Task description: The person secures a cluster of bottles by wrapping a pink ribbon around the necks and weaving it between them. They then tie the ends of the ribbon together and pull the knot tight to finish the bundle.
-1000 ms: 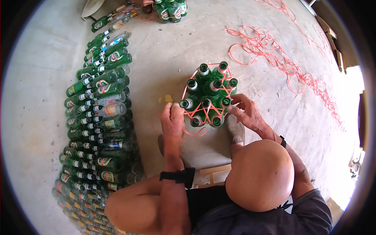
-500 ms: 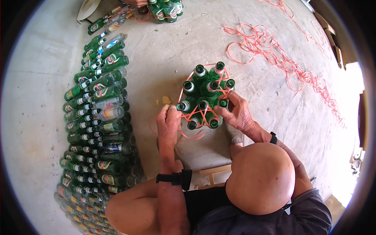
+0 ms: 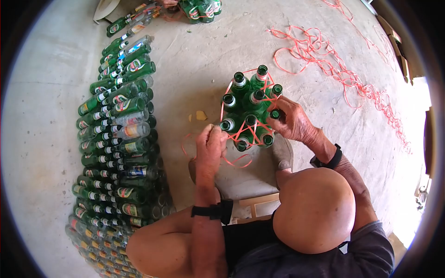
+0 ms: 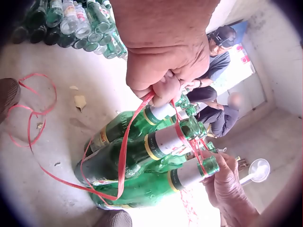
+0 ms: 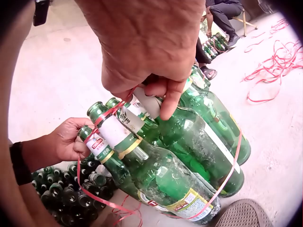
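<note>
A cluster of upright green bottles stands on the floor between the feet, pink strap crisscrossing among the necks and looped round the outside. At the near-left bottle, the left hand pinches the strap; in the left wrist view its curled fingers hold the pink band, whose loose tail hangs down in a loop. My right hand is at the neck of the near-right bottle. The right wrist view shows that hand with its fingers curled at a bottle neck and pinching the strap, which runs across neighbouring necks.
Many bottles lie stacked in a long pile on the left. Tangled pink strap spreads over the floor at right. Another bottle bundle stands at the top beside another person's hand. A shoe is close to the cluster.
The right hand has shifted slightly up around the near-right bottle neck, its wrist turned. The left hand still pinches the strap at the left. The far bundle has tilted.
</note>
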{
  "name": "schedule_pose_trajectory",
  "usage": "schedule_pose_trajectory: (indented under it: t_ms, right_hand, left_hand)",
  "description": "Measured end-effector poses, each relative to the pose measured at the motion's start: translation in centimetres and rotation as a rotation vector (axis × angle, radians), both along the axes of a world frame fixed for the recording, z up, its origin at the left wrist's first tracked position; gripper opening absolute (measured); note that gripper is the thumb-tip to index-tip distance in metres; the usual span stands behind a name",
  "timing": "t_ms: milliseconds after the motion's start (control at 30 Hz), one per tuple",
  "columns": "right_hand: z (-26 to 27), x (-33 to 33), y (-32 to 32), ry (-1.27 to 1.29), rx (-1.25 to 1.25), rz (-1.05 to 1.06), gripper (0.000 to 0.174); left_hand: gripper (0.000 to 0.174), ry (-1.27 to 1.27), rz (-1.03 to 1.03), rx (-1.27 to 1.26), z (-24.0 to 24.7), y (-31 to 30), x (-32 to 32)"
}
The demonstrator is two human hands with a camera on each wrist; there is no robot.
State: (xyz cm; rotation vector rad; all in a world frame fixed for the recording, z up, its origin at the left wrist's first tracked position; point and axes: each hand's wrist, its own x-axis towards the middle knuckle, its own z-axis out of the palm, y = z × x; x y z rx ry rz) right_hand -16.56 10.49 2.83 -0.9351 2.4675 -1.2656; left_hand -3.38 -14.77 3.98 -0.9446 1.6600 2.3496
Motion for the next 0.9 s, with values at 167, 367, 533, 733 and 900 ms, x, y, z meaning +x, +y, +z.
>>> schedule_pose_trajectory:
  t_ms: [167,367,533,733,900]
  right_hand:
    - [0.9,-2.3,0.2,-0.001,0.025,0.113,0.025]
    - [1.1,-3.7,-0.2,0.025,0.04,0.156,0.024]
    - [1.8,-4.9,-0.5,-0.017,0.068,0.226,0.024]
    - [1.6,-4.9,-0.2,-0.057,0.107,0.189,0.026]
    - [1.0,-3.9,0.2,-0.073,0.103,0.104,0.03]
  left_hand:
    - [0.026,0.066,0.046,0.098,-1.1,1.4,0.8]
    - [0.024,0.068,0.064,0.132,-1.0,2.2,0.7]
    - [0.03,0.08,0.105,0.16,-0.8,2.9,0.6]
    - [0.024,0.158,0.085,0.0,-1.1,3.7,0.9]
    - [0.031,0.363,0.006,-0.406,-2.0,2.5,0.4]
